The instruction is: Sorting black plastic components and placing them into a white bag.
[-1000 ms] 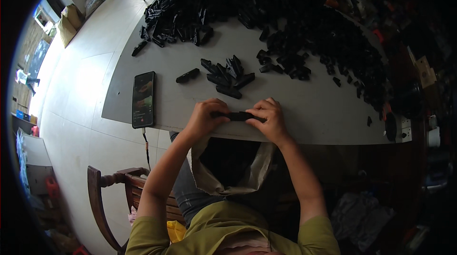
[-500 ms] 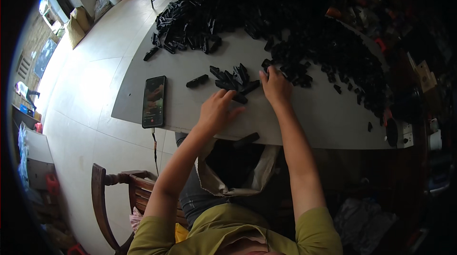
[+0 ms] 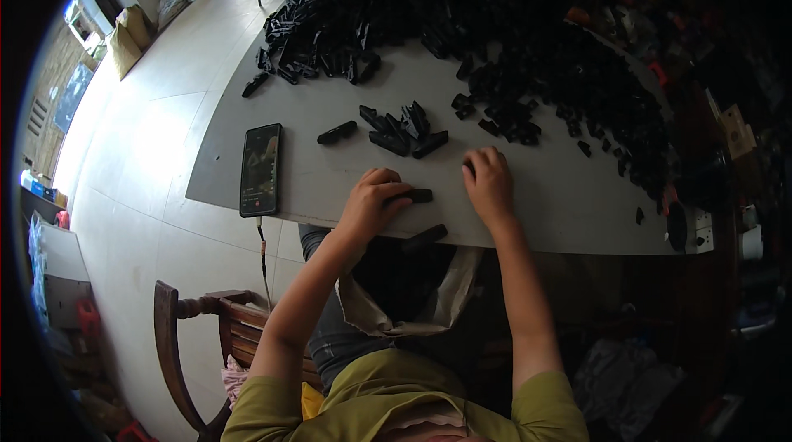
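My left hand (image 3: 371, 204) is closed near the table's front edge, its thumb and fingers on a long black plastic piece (image 3: 421, 195) that sticks out to the right. My right hand (image 3: 492, 186) hovers to the right of it with curled fingers, and a small dark piece (image 3: 470, 167) shows at its fingertips. Beyond both hands lies a loose cluster of long black plastic pieces (image 3: 389, 142), with one single piece (image 3: 337, 132) off to its left. Another long black piece (image 3: 425, 238) rests at the front edge, over the mouth of an open sack (image 3: 450, 302).
A large heap of long black pieces (image 3: 318, 37) covers the table's far left, and a heap of smaller black pieces (image 3: 569, 83) spreads along the right. A phone (image 3: 261, 170) with a cable lies at the left edge. A wooden chair (image 3: 169, 343) stands at lower left.
My left hand has closed on a long black piece and brought it nearer the front edge. My right hand has drawn back from the small pieces toward me, with a small dark piece at its fingertips.
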### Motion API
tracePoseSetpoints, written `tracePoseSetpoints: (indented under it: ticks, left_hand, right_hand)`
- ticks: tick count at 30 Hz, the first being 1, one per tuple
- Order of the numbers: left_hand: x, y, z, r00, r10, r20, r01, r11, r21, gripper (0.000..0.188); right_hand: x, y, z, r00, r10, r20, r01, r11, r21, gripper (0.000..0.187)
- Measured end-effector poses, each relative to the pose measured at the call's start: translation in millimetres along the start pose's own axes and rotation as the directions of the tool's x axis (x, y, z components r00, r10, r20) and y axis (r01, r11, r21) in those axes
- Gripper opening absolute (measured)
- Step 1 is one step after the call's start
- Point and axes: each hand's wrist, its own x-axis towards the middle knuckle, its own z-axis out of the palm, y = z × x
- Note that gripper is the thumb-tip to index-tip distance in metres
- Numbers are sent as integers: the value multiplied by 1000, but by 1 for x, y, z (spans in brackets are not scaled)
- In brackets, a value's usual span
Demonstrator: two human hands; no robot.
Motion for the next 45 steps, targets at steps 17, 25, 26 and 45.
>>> tracePoseSetpoints:
  ticks: [17,25,26,45]
  left_hand:
    - [1,-2,2,992,-114,47,118,989,-94,25]
    - [-1,-3,-2,993,-107,44,112,986,-127,25]
    - [0,-2,-4,993,-97,72,106,985,-137,25]
    - [58,21,1,905,-401,142,388,915,115,24]
  right_hand:
    - [-26,-47,-39,936,135,324,-237,924,300,17]
    - [-19,-59,-30,940,14,342,-122,947,296,23]
    - [-19,-56,-28,953,-23,302,-63,960,271,23]
    - [37,25,8,990,133,-37,-132,991,29,23]
